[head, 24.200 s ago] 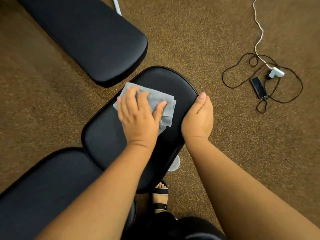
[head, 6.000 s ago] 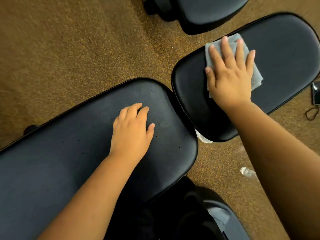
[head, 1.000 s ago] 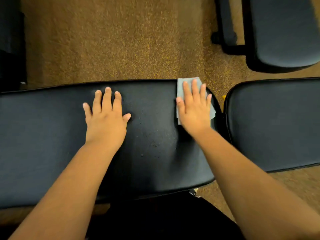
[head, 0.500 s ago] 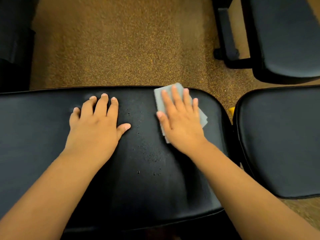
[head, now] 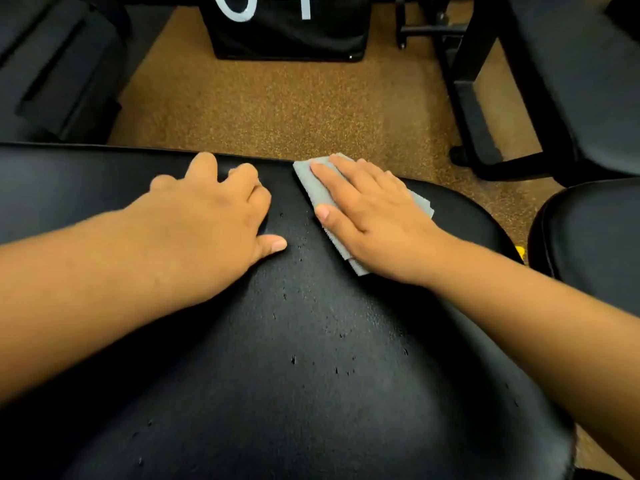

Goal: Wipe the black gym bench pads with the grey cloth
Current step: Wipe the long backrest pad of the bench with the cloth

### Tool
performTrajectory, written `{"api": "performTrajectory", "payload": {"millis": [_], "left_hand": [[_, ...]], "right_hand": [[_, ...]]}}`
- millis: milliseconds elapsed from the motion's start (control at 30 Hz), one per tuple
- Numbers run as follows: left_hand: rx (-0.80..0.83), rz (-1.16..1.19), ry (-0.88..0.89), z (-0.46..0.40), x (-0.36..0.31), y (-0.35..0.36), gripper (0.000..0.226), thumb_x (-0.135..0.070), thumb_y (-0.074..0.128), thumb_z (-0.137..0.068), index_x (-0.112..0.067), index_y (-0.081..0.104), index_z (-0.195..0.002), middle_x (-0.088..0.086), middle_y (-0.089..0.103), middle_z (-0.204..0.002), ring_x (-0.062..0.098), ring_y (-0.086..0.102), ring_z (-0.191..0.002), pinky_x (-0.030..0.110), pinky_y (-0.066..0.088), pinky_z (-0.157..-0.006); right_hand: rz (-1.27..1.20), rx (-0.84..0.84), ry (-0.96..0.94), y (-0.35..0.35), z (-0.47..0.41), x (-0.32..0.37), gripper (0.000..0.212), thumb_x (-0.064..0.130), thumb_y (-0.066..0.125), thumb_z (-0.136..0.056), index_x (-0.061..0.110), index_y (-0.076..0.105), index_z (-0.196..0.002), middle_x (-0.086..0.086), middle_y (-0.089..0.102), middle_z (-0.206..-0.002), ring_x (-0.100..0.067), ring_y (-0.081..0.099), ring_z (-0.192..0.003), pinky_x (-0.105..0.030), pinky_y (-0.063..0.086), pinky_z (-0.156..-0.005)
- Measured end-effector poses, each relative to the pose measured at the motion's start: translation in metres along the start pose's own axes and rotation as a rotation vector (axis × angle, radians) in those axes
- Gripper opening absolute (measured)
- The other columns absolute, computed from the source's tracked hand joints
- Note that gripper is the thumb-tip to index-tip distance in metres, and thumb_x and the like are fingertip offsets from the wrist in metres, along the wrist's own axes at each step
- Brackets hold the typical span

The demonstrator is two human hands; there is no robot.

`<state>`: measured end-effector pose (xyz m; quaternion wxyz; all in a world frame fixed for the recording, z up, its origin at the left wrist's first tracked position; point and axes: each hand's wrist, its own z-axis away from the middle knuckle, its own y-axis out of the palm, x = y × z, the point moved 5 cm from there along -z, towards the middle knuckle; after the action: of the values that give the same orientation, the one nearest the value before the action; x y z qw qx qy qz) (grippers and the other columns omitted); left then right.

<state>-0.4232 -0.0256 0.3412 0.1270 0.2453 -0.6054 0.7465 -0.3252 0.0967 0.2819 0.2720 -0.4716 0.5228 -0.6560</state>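
A long black bench pad (head: 304, 358) fills the lower part of the view, its surface dotted with small nicks. The folded grey cloth (head: 313, 183) lies near the pad's far edge. My right hand (head: 372, 220) presses flat on the cloth with straight fingers, covering most of it. My left hand (head: 214, 216) rests on the pad just left of the cloth, its fingers bent over the far edge. A second black pad (head: 588, 237) sits close at the right.
Brown speckled floor (head: 277, 105) lies beyond the pad. A black box with white numerals (head: 287, 26) stands at the top middle. Another bench with a black metal frame (head: 485, 109) is at the upper right. Dark equipment (head: 52, 64) fills the upper left.
My right hand slid the cloth leftward along the pad's far edge, closer to my left hand. My left fingers now curl over the far edge. The view has moved closer and lower.
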Motion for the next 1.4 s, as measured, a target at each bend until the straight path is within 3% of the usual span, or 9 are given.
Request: {"api": "performTrajectory", "payload": {"millis": [100,267,500,667,767,1000,1200,1333,1400], "left_hand": [[0.066,-0.017,-0.051,0.0,0.004,0.001,0.097,-0.065,-0.017,-0.065,-0.017,0.028,-0.135,-0.001,0.031,-0.124,0.024,0.033,-0.099,0.034,0.028,-0.055],[0.189,0.092,-0.123,0.001,0.006,0.0,0.074,-0.065,0.01,-0.084,-0.015,0.034,-0.133,0.003,0.033,-0.127,0.03,0.034,-0.111,0.04,0.035,-0.068],[0.195,0.191,-0.236,0.007,0.001,0.008,0.072,-0.06,0.017,-0.096,-0.013,0.015,-0.15,0.006,0.024,-0.146,0.034,0.028,-0.127,0.048,0.039,-0.088],[0.173,0.375,-0.266,0.013,0.003,0.007,0.073,-0.063,0.025,-0.095,-0.016,0.021,-0.15,0.008,0.021,-0.152,0.038,0.021,-0.135,0.059,0.029,-0.105],[0.165,0.412,-0.24,0.017,0.004,0.002,0.068,-0.061,0.032,-0.094,-0.015,0.033,-0.145,0.011,0.026,-0.149,0.04,0.025,-0.134,0.061,0.03,-0.105],[-0.169,0.49,-0.183,0.088,-0.05,-0.04,0.051,-0.05,0.031,-0.098,-0.022,0.044,-0.139,0.0,0.04,-0.145,0.029,0.032,-0.135,0.063,0.016,-0.111],[-0.171,0.55,-0.262,0.119,-0.078,-0.023,0.05,-0.05,0.028,-0.099,-0.023,0.049,-0.136,-0.002,0.046,-0.142,0.026,0.03,-0.14,0.064,0.014,-0.111],[-0.223,0.571,-0.283,0.122,-0.081,-0.014,0.048,-0.05,0.033,-0.098,-0.022,0.055,-0.13,-0.002,0.05,-0.139,0.027,0.033,-0.138,0.064,0.018,-0.109],[-0.256,0.582,-0.288,0.123,-0.083,-0.015,0.045,-0.048,0.035,-0.098,-0.021,0.059,-0.126,-0.002,0.053,-0.136,0.026,0.034,-0.138,0.064,0.019,-0.109]], "right_hand": [[-0.004,-0.006,-0.014,0.001,-0.002,-0.002,0.074,0.066,0.003,-0.087,0.034,0.007,-0.154,0.003,0.008,-0.162,-0.025,0.006,-0.149,-0.049,0.009,-0.12],[-0.021,0.039,0.068,0.0,0.02,0.014,0.057,0.049,0.02,-0.102,0.031,0.004,-0.154,0.002,-0.003,-0.163,-0.027,-0.007,-0.149,-0.048,-0.004,-0.119],[-0.037,0.02,0.021,0.015,0.154,0.041,0.067,0.06,0.004,-0.091,0.036,0.0,-0.153,0.009,-0.007,-0.163,-0.019,-0.013,-0.149,-0.04,-0.007,-0.118],[-0.051,-0.052,0.337,0.004,0.16,-0.049,0.059,0.048,0.02,-0.101,0.025,0.012,-0.155,0.002,0.004,-0.163,-0.028,0.005,-0.148,-0.05,0.005,-0.118],[0.029,-0.099,0.372,0.008,0.152,-0.035,0.057,0.046,0.019,-0.101,0.021,0.018,-0.153,-0.005,0.013,-0.159,-0.034,0.015,-0.142,-0.056,0.014,-0.114],[-0.032,-0.083,0.16,0.024,0.186,0.054,0.055,0.048,0.015,-0.103,0.03,0.007,-0.154,0.004,0.0,-0.163,-0.024,-0.005,-0.15,-0.044,-0.001,-0.118],[-0.094,-0.12,0.458,0.013,0.21,-0.04,0.053,0.039,0.023,-0.104,0.025,0.014,-0.154,0.002,0.007,-0.162,-0.027,0.003,-0.149,-0.048,0.003,-0.118],[0.055,-0.166,0.403,0.018,0.2,-0.002,0.07,0.052,0.003,-0.092,0.021,0.02,-0.152,-0.005,0.019,-0.157,-0.035,0.018,-0.142,-0.057,0.019,-0.113],[0.033,-0.16,0.312,0.027,0.204,0.037,0.075,0.055,-0.002,-0.088,0.024,0.016,-0.154,-0.003,0.015,-0.16,-0.033,0.01,-0.146,-0.053,0.011,-0.116]]}}
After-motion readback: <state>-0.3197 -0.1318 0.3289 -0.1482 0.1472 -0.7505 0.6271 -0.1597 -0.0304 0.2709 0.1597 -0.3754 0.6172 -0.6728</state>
